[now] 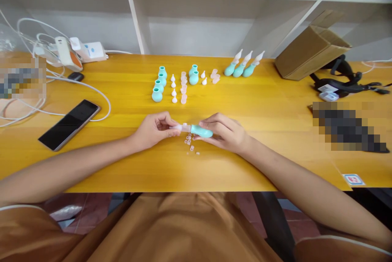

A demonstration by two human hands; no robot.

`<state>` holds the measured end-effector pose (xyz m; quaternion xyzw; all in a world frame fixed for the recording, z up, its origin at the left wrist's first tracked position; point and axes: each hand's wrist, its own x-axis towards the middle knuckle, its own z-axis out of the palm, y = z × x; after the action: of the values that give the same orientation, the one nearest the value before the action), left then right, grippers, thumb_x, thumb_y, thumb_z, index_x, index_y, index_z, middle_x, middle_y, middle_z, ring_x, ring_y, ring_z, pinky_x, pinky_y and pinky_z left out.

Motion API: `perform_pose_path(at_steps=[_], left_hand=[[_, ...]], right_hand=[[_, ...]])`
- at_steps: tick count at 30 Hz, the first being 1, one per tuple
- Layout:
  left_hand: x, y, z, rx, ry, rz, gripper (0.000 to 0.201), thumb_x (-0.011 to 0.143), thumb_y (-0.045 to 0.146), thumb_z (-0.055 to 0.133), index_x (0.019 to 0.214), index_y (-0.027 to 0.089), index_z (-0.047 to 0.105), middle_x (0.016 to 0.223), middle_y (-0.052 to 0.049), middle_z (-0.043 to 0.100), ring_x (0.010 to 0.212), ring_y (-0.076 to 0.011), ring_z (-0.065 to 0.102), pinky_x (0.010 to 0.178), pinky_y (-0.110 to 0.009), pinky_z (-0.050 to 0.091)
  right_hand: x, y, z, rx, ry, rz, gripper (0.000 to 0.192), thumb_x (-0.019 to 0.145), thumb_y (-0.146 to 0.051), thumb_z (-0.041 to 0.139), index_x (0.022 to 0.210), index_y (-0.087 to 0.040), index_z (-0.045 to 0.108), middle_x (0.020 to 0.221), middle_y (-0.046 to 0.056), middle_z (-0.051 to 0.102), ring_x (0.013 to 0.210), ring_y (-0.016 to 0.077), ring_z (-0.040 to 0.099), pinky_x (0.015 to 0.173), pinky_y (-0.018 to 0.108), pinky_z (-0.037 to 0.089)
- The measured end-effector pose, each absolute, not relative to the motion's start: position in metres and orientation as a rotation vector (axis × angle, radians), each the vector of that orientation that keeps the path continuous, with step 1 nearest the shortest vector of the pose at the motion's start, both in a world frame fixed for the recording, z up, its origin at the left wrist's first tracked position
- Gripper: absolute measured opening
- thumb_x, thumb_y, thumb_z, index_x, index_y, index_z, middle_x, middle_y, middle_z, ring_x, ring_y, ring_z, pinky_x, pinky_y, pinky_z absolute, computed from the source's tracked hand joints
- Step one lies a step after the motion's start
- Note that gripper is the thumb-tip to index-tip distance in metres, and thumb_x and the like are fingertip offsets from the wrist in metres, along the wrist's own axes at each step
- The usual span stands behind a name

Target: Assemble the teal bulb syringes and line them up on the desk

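Observation:
A nasal aspirator lies level between my hands, with its teal bulb point(201, 131) to the right and a clear connector point(185, 128) in the middle. My left hand point(157, 130) pinches the whitish nozzle at the left end. Fingers of my right hand point(225, 132) are wrapped round the bulb. Just below it, several tiny clear rings point(188, 139) are scattered on the table. Beyond my hands stand teal bulbs point(157, 95), white tips point(174, 96) and clear pinkish connectors point(183, 89) in columns. Three assembled aspirators point(238, 70) lean in a row at the back right.
A phone point(70, 124) lies on the wooden table point(122, 172) at left, near white cables and chargers point(94, 51). An open cardboard box point(306, 53), a black strap point(346, 78) and a blurred dark object point(346, 127) are at right. White shelving point(199, 33) borders the back.

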<state>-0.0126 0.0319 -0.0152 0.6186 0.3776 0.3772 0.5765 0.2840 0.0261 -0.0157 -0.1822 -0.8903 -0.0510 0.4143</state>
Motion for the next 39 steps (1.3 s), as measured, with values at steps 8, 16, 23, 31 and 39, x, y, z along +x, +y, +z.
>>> perform_pose_path(at_steps=[8, 16, 23, 31, 39], left_hand=[[-0.014, 0.030, -0.016, 1.543, 0.902, 0.900, 0.037, 0.078, 0.040, 0.096, 0.083, 0.017, 0.067, 0.102, -0.008, 0.086, 0.090, -0.0183, 0.079, 0.085, -0.032, 0.064], [-0.016, 0.026, -0.016, 1.675, 0.943, 0.928, 0.033, 0.082, 0.044, 0.093, 0.086, 0.018, 0.073, 0.103, -0.009, 0.087, 0.099, -0.0243, 0.083, 0.092, -0.038, 0.068], [-0.019, 0.020, -0.015, 1.827, 0.951, 0.974, 0.027, 0.090, 0.042, 0.090, 0.087, 0.019, 0.075, 0.107, -0.008, 0.087, 0.105, -0.0250, 0.084, 0.097, -0.038, 0.067], [-0.017, 0.017, -0.012, 1.863, 0.965, 1.007, 0.029, 0.092, 0.043, 0.087, 0.085, 0.020, 0.072, 0.108, -0.008, 0.088, 0.105, -0.0261, 0.085, 0.096, -0.039, 0.068], [-0.016, 0.014, -0.010, 1.932, 0.959, 1.077, 0.025, 0.094, 0.042, 0.085, 0.088, 0.021, 0.074, 0.108, -0.008, 0.088, 0.102, -0.0260, 0.085, 0.097, -0.040, 0.068]], right_hand=[[0.282, 0.027, -0.020, -0.457, -2.186, 0.025, 0.054, 0.092, -0.032, 0.090, 0.140, -0.019, 0.068, 0.105, 0.012, 0.079, 0.087, 0.0238, 0.079, 0.073, 0.035, 0.069], [0.280, 0.026, -0.019, -0.532, -2.127, 0.191, 0.046, 0.091, -0.033, 0.092, 0.130, -0.019, 0.074, 0.099, 0.011, 0.079, 0.084, 0.0225, 0.078, 0.072, 0.035, 0.067], [0.280, 0.026, -0.019, -0.591, -2.111, 0.318, 0.043, 0.089, -0.038, 0.093, 0.124, -0.018, 0.079, 0.100, 0.011, 0.081, 0.084, 0.0209, 0.078, 0.075, 0.033, 0.065], [0.279, 0.026, -0.018, -0.687, -2.063, 0.396, 0.041, 0.088, -0.046, 0.093, 0.118, -0.019, 0.084, 0.096, 0.009, 0.082, 0.078, 0.0184, 0.076, 0.071, 0.030, 0.063], [0.276, 0.023, -0.016, -0.773, -1.979, 0.572, 0.042, 0.088, -0.051, 0.092, 0.114, -0.020, 0.087, 0.094, 0.008, 0.083, 0.073, 0.0167, 0.073, 0.064, 0.028, 0.057]])
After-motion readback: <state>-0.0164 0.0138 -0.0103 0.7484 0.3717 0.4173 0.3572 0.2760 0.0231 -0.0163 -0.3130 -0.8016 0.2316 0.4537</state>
